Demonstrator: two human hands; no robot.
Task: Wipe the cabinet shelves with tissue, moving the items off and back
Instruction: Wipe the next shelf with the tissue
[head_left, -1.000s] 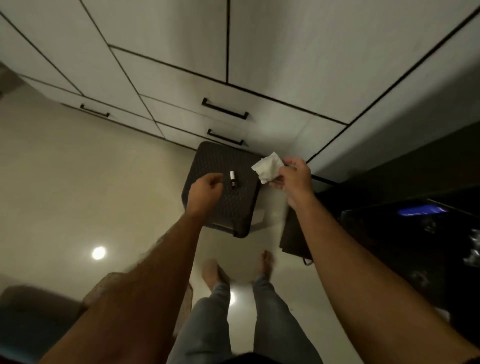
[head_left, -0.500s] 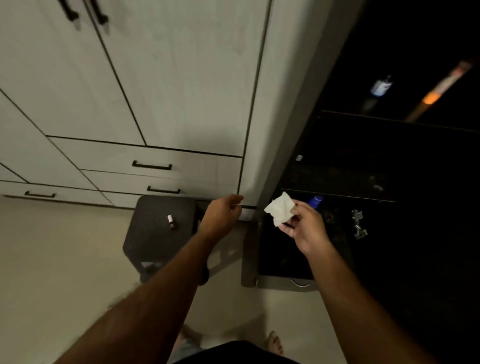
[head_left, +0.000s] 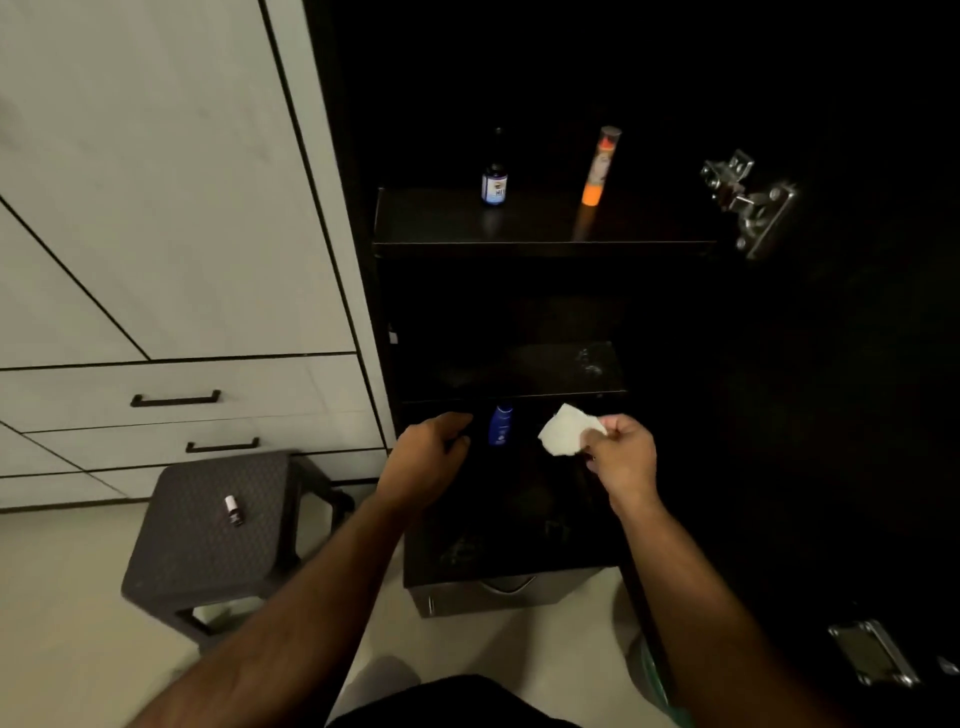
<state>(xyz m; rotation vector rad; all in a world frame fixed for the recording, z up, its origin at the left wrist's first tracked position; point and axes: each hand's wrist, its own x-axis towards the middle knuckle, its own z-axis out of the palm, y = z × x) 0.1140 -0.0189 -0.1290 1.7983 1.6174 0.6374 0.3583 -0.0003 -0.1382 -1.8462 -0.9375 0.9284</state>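
— Since half a second before, the view had swung right, so the open dark cabinet (head_left: 519, 312) filled the middle and the stool (head_left: 218, 530) with its small vial (head_left: 233, 510) sat off to the left. What of the hands?

— The right hand (head_left: 621, 457) pinched a crumpled white tissue (head_left: 566, 430) between thumb and fingertips; its grip was pressed onto the paper. The left hand (head_left: 426, 457) was half-curled and empty beside a blue bottle (head_left: 500, 425) on the lower shelf.

— How would that bottle handle?

— Likely light, rigid plastic, perhaps slick; best taken round its middle. The tissue looked soft and easily torn.
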